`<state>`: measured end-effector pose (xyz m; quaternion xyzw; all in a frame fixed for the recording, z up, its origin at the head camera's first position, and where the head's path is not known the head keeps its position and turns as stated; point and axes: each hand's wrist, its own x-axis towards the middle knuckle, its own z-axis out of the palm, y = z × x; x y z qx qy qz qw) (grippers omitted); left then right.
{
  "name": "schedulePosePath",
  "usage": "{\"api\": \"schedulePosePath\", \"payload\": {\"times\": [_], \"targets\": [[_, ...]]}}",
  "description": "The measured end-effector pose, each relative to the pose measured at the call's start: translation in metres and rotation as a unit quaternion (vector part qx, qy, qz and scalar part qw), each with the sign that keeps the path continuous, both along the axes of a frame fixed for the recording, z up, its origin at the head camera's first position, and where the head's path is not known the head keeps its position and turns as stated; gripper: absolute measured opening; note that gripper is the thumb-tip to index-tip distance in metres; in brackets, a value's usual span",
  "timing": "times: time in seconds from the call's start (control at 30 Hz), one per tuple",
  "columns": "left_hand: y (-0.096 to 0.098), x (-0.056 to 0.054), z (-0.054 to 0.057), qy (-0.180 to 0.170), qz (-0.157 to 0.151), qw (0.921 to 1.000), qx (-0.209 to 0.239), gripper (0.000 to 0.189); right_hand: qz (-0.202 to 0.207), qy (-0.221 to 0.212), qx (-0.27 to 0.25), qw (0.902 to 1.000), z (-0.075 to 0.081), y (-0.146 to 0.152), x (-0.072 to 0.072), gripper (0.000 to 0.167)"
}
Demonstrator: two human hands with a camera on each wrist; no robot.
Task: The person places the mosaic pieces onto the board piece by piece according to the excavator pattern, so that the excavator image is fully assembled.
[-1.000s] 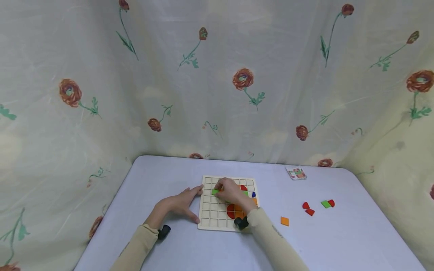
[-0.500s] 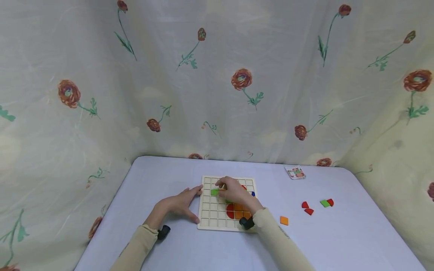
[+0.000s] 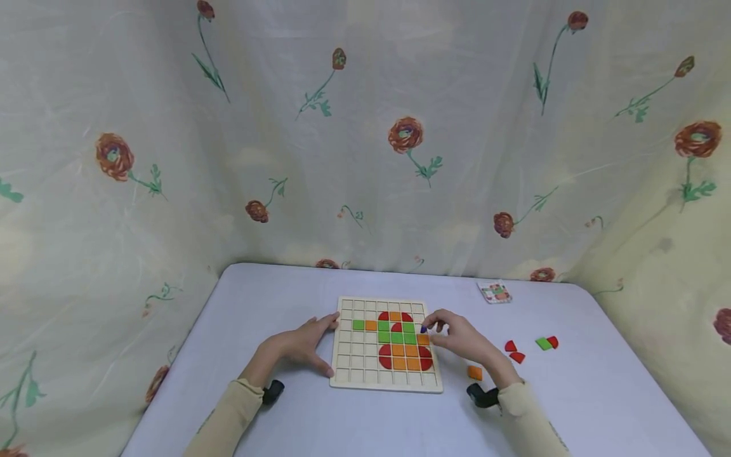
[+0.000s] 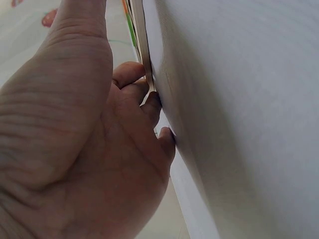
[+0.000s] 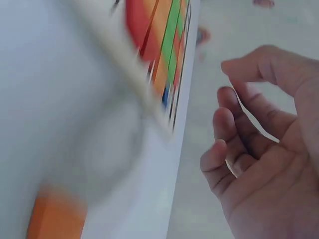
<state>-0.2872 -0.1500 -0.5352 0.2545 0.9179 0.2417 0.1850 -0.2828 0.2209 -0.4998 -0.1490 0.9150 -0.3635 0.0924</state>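
A pale grid board (image 3: 356, 362) lies on the table, with several flat tiles set in its squares. Along its left edge rests my left hand (image 3: 302, 343), thumb at the lower corner and fingers farther up; the left wrist view shows the fingertips at the board's side. My right hand (image 3: 459, 336) hovers at the right edge with fingers loosely bent, and the right wrist view shows nothing between them. Close to its fingertips is a small blue piece (image 3: 423, 329). A green square (image 3: 358, 325) and an orange square (image 3: 371, 325) sit side by side on the board's left half.
An orange square (image 3: 474, 372) lies right of the board, partly below my right wrist. Farther right are loose red quarter-circles (image 3: 516, 358) and a green tile (image 3: 543, 343) touching another red piece. A patterned card (image 3: 495, 292) lies near the back edge; flowered cloth (image 3: 365, 158) hangs behind.
My right hand has moved right, from above the green and orange squares to the board's right edge, uncovering the tiles in the middle. The left hand has stayed at the left edge.
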Motion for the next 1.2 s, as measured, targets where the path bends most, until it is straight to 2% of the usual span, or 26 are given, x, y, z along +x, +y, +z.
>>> {"api": "schedulePosePath", "payload": {"times": [0.17, 0.33, 0.53, 0.7, 0.9, 1.1, 1.2], "targets": [[0.001, 0.000, 0.002, -0.001, 0.000, 1.0000, 0.001, 0.131, -0.021, 0.007, 0.015, 0.9996, -0.005, 0.057, 0.012, 0.026], [0.001, 0.002, 0.003, 0.000, -0.002, 1.0000, -0.002, 0.131, -0.056, 0.004, 0.024, 0.9981, -0.016, 0.108, 0.025, 0.031], [0.000, 0.002, 0.004, 0.000, -0.001, 1.0000, 0.003, 0.131, -0.108, 0.010, 0.061, 0.9922, -0.027, 0.149, 0.025, 0.041], [0.001, 0.002, 0.003, 0.007, -0.008, 0.9999, 0.002, 0.131, -0.123, 0.005, 0.067, 0.9901, -0.034, 0.162, 0.022, 0.042], [0.001, 0.003, 0.005, 0.001, -0.006, 1.0000, 0.006, 0.131, -0.131, 0.019, 0.068, 0.9889, -0.038, 0.160, 0.019, 0.033], [0.001, 0.003, 0.006, 0.002, -0.007, 0.9999, 0.007, 0.131, -0.150, -0.013, 0.063, 0.9865, -0.037, 0.159, 0.017, 0.031], [0.001, 0.003, 0.004, 0.000, -0.006, 1.0000, 0.007, 0.132, -0.149, -0.013, 0.056, 0.9872, -0.036, 0.158, 0.017, 0.032]]}}
